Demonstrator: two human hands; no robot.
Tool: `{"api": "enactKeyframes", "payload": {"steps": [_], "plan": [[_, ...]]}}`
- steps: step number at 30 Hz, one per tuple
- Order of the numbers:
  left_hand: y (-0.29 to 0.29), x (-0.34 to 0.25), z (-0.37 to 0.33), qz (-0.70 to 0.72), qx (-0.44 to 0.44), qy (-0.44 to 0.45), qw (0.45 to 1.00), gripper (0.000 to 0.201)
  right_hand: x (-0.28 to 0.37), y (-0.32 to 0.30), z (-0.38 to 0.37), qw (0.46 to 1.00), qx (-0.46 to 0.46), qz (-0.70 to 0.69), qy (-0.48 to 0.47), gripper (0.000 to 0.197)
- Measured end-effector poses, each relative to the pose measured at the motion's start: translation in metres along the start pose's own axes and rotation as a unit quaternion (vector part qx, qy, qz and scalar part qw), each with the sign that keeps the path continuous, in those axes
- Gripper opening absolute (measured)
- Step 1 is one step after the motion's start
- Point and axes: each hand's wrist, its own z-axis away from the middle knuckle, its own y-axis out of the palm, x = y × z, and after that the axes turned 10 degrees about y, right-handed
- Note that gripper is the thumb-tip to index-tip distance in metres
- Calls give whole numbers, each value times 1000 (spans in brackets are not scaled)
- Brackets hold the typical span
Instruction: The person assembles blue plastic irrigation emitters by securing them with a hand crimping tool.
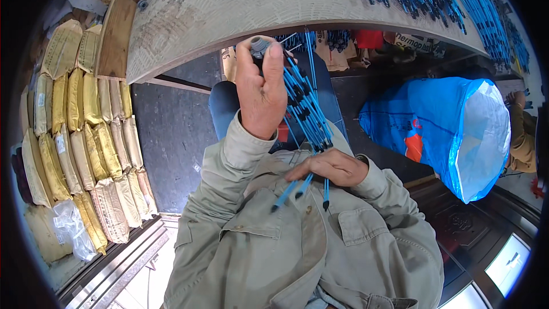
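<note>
Head view: grey fitting (259, 47) in the left hand's (262, 94) thumb-and-finger pinch, blue rods (309, 106) just beside.

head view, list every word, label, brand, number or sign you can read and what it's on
Printed bag under the bench: large dark lettering, readable in part; I won't copy the wording.
Blue sack: dark print and a red-orange mark, too small to read.
Stacked bags at left: faint printing, too small and blurred to read.
</note>
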Motion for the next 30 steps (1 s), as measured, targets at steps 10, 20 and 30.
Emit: {"api": "enactKeyframes", "payload": {"steps": [10,20,30], "plan": [[-22,0,14,19,8,0,1000,22,44,-16,4,946,-241,207,-66,24],[-21,-22,30,52,-18,3,998,19,56,-19,-82,821,-410,278,-283,26],[-21,-23,27,33,4,-9,999,22,37,-9,-90,820,-476,210,-238,15]]}}
